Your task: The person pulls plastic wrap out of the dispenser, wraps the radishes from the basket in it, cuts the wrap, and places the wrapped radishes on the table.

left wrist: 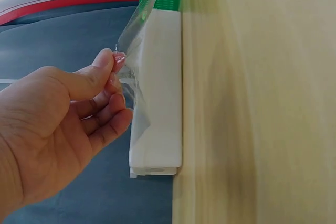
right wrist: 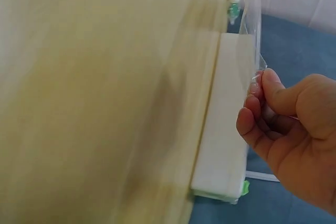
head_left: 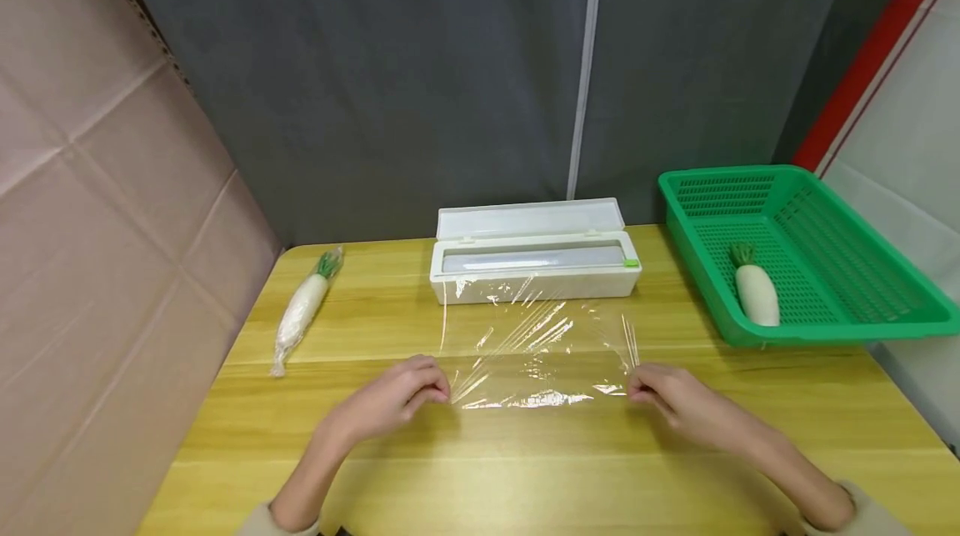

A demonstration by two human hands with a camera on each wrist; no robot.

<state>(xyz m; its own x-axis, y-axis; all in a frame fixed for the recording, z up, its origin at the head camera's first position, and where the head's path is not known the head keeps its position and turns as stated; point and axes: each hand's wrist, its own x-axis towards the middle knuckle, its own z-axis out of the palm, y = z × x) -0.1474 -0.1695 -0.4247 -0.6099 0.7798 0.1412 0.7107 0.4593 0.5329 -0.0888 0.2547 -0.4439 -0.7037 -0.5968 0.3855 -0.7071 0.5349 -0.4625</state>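
A sheet of clear plastic wrap (head_left: pixel 536 344) stretches toward me from a white wrap dispenser box (head_left: pixel 534 286), whose lid is raised. Its near left corner is pinched between thumb and forefinger of my left hand (head_left: pixel 397 394); my right hand (head_left: pixel 686 403) pinches the near right corner. In the left wrist view, the film bunches at the fingertips (left wrist: pixel 119 61) of the left hand, held above the table. The right wrist view shows the right thumb (right wrist: pixel 272 80) pressing the film against the forefinger. Inside the box lies the roll (head_left: pixel 532 259).
On the left of the wooden table (head_left: pixel 495 478) lies a wrapped white radish (head_left: pixel 302 309) with green tops. At the right, a green plastic basket (head_left: pixel 840 334) holds one bare white radish (head_left: pixel 757 294). A dark curtain (head_left: pixel 390 102) hangs behind the table.
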